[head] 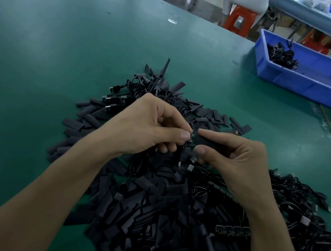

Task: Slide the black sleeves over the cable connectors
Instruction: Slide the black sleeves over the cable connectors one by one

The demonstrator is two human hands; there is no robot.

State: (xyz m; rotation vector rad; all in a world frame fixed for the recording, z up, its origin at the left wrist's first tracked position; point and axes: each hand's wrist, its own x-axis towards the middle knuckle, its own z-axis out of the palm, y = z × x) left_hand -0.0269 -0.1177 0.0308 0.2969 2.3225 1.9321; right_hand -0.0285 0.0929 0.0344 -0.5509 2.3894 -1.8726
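Your right hand [240,160] pinches black sleeve [212,144] between thumb and forefinger, sleeve's open end facing left. Your left hand [151,127] closed on cable [179,152], thumb and forefinger pinching its connector [191,139] right at sleeve mouth, touching it. Both hands raised above green bench [51,50]. Beneath and around hands: heap of loose sleeves [154,223]. Under right wrist and beyond: tangle of black cables [301,204]. Far past right hand: blue tray [312,87] holding small bundle of cables.
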